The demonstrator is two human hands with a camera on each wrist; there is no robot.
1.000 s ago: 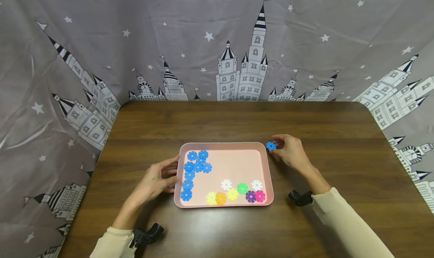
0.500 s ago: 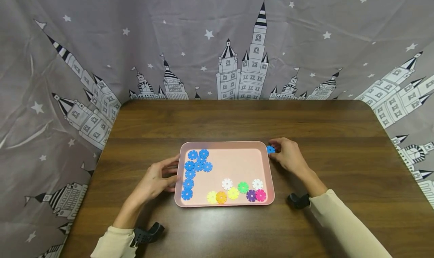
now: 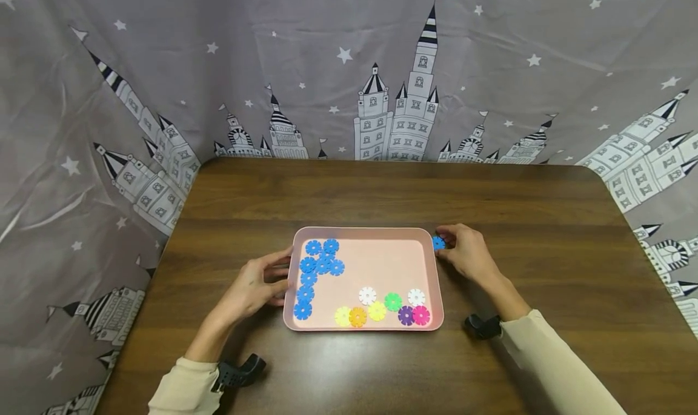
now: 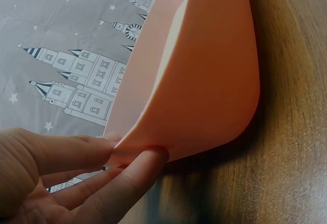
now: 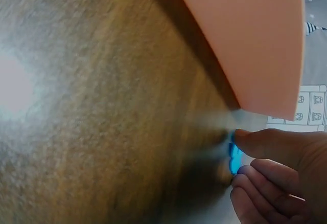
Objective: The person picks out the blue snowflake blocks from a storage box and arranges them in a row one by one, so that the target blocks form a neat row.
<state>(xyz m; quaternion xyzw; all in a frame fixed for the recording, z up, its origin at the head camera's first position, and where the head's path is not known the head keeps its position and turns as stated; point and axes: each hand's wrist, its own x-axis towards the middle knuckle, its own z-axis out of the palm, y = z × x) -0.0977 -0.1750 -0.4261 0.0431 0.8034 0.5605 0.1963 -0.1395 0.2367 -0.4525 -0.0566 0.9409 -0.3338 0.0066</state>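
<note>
Right hand point(image 3: 460, 251) pinches a small blue plastic notched disc point(image 3: 438, 243) between thumb and fingers, just outside the upper-right corner of the shallow pink rectangular tray point(image 3: 434, 282). Can't tell if the disc touches the wall or the worktop. Left hand point(image 3: 253, 288) grasps nothing outright: fingers fairly straight, tips against the tray's left wall.

Inside the tray: blue plastic discs point(image 3: 308, 278) down the left side, some overlapping. Near edge has yellow, orange, green, white, purple and pink plastic discs point(image 3: 392, 302), some overlapping.

Risks, my read: the disc is thin and held by a small pinch, so an uneven squeeze could pop it loose. If it lands flat, it'd be fiddly to pick up. Bumping the right wall could skid the tray, since the left hand looks like a light brace. A hard jolt could shuffle the loose discs.

Worktop point(image 3: 349, 194): dark brown wood grain, glossy, glare spot in front of the tray. Behind and to the sides: grey creased fabric backdrop point(image 3: 305, 33) printed with white castles and stars.
</note>
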